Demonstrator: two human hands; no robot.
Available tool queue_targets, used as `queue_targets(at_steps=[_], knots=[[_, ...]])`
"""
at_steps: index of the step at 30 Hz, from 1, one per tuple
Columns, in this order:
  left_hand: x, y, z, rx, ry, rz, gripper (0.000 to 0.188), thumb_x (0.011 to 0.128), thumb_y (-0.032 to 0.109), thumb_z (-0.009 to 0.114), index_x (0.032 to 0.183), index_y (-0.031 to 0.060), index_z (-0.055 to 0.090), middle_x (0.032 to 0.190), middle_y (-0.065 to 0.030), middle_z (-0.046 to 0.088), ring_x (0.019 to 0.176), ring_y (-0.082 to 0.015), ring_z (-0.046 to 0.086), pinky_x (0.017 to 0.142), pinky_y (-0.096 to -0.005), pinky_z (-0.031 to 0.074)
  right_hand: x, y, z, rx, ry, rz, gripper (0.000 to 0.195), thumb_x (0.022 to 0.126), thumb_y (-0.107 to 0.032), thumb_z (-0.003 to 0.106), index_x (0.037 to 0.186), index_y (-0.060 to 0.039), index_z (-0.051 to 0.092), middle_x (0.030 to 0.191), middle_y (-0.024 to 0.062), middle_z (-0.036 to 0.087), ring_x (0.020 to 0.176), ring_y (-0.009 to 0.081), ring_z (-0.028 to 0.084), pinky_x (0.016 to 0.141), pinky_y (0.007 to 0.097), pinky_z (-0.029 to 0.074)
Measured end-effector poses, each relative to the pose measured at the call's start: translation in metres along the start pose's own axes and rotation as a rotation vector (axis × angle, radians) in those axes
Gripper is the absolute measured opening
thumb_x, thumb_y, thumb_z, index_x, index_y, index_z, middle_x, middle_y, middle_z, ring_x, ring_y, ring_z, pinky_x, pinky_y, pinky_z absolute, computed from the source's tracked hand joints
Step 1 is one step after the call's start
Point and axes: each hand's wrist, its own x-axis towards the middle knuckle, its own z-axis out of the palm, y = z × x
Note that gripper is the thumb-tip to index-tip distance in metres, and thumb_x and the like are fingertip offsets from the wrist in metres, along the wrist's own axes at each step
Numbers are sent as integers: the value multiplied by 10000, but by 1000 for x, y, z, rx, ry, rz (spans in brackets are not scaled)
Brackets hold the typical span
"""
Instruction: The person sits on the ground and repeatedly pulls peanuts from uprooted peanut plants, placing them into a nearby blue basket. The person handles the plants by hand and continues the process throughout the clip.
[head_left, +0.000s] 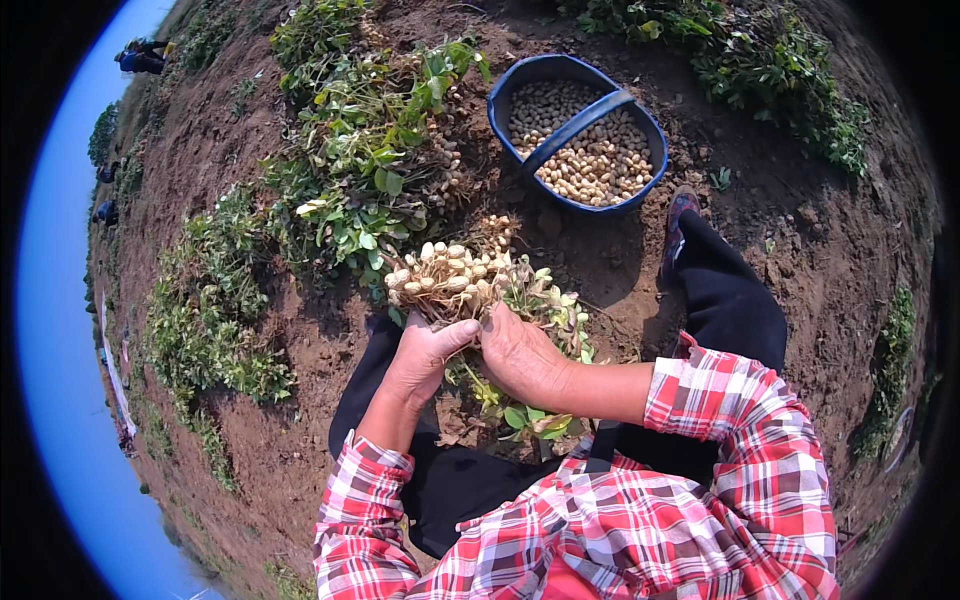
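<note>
Between my knees, both hands hold one uprooted bunch of peanut plants. Its root end carries a thick cluster of pale peanut pods (450, 274), turned away from me. My left hand (431, 349) grips the bunch below the pods on the left, thumb pointing right. Against that thumb, my right hand (521, 352) closes on the stems; its fingertips are partly hidden. Green leaves (559, 304) of the bunch stick out past my right hand and hang beneath it. Ahead and to the right stands a blue basket (652, 180) with a bar handle, holding many loose peanuts (596, 165).
Piled peanut plants (352, 165) lie ahead and to the left, some with pods showing. More green plants (772, 67) lie at the far right. Brown soil (817, 247) surrounds my outstretched right leg (731, 292). A distant person (142, 58) is at the upper left.
</note>
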Motion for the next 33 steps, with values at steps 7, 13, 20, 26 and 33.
queue_targets(at_steps=[7, 13, 20, 26, 33], knots=[[25, -7, -60, -391, 129, 99, 391, 809, 109, 597, 1183, -2, 565, 1097, -142, 658, 989, -251, 654, 895, -400, 543, 3, -15, -20, 194, 22, -211, 681, 743, -102, 659, 1299, 148, 357, 1130, 253, 508, 996, 373, 554, 864, 429, 478], [32, -5, -64, -607, 19, 21, 421, 847, 197, 572, 1227, 20, 549, 1162, -144, 638, 1052, -304, 631, 966, -469, 506, 8, -11, -22, -185, -95, -317, 553, 829, -92, 519, 1339, 89, 407, 1182, 189, 525, 975, 262, 572, 795, 366, 473], [31, -11, -57, -431, 112, 196, 424, 914, 192, 631, 1271, 2, 504, 1170, -139, 624, 1022, -271, 646, 891, -451, 558, 28, -15, -28, -156, -229, -338, 280, 829, -207, 588, 1027, -10, 576, 836, 98, 568, 812, 251, 627, 629, 357, 517], [26, 3, -56, -394, 176, 261, 414, 904, 180, 655, 1252, 10, 507, 1141, -110, 629, 994, -234, 644, 851, -408, 566, 49, -13, -58, 242, 226, -152, 183, 783, -181, 730, 801, -72, 584, 698, 81, 572, 620, 280, 605, 527, 388, 484], [27, -2, -39, -240, 116, 269, 378, 850, 122, 727, 1175, 16, 565, 1051, -52, 654, 921, -141, 634, 798, -288, 536, 61, -4, -34, 619, 144, 90, 251, 801, -156, 740, 865, -5, 551, 739, 78, 534, 637, 186, 533, 578, 331, 437]])
